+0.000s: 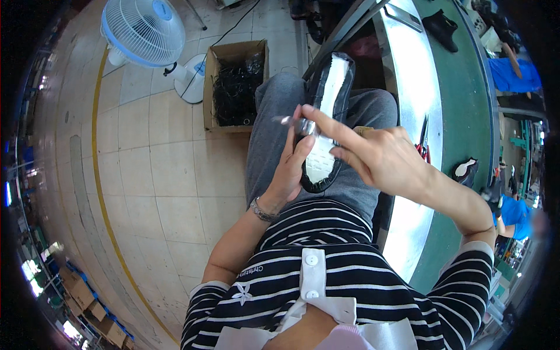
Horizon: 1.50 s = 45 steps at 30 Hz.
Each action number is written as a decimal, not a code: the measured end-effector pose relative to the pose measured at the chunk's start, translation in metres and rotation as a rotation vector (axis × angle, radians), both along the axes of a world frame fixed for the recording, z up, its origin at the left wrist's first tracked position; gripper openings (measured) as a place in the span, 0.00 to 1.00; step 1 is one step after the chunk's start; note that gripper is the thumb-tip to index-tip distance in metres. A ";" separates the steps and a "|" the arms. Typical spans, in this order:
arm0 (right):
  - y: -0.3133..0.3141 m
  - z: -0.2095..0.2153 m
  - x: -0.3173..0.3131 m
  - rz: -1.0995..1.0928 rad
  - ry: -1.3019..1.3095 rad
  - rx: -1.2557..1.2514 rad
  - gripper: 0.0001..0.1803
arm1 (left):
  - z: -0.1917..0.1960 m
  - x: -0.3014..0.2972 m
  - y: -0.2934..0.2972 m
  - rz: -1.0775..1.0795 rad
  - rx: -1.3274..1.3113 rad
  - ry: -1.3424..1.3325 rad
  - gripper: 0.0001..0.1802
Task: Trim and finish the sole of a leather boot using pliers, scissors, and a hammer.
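A black shoe (337, 76) lies sole side up along my lap, its white underside facing me and its toe and heel ends rimmed by gathered black material. My left hand (286, 169) grips its left edge near the lower end, the thumb lying toward the white underside. My right hand (385, 154) is over the shoe from the right, fingers closed around a short shiny metal tool (305, 126). That tool's tip points left and is smeared by motion, so its exact kind does not show. The right fingers partly cover the middle of the shoe.
A cardboard box (207, 93) of black scraps stands on the floor ahead-left, beside a fan (143, 29). At my right runs a metal bench edge (408, 76), with a red-handled tool (424, 149) on it. The green belt (452, 99) beyond carries a black boot (441, 29) and another shoe (465, 169).
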State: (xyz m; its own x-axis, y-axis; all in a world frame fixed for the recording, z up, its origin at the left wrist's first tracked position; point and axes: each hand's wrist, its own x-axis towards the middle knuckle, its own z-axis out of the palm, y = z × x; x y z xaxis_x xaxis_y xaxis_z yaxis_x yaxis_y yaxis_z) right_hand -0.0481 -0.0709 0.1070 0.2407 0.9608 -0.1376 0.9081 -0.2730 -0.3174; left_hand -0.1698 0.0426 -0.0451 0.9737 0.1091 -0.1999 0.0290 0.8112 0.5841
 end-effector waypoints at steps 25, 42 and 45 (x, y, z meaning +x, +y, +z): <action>-0.021 -0.033 -0.014 0.022 -0.047 -0.204 0.42 | 0.000 -0.005 0.020 -0.331 0.328 0.052 0.59; -0.013 -0.025 0.081 -0.215 0.031 0.185 0.28 | 0.032 0.084 0.047 -0.488 0.210 0.329 0.50; -0.047 -0.021 0.059 -0.515 0.314 0.481 0.25 | 0.042 0.074 0.038 -0.450 0.359 0.136 0.54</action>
State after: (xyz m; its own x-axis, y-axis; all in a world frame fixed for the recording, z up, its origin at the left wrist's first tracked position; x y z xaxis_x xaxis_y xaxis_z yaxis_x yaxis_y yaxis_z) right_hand 0.0107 -0.1180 0.0863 0.6927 0.7094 0.1305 0.5513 -0.4040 -0.7300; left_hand -0.0961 0.0803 -0.0028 0.9082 -0.2245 -0.3533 0.4183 0.4545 0.7864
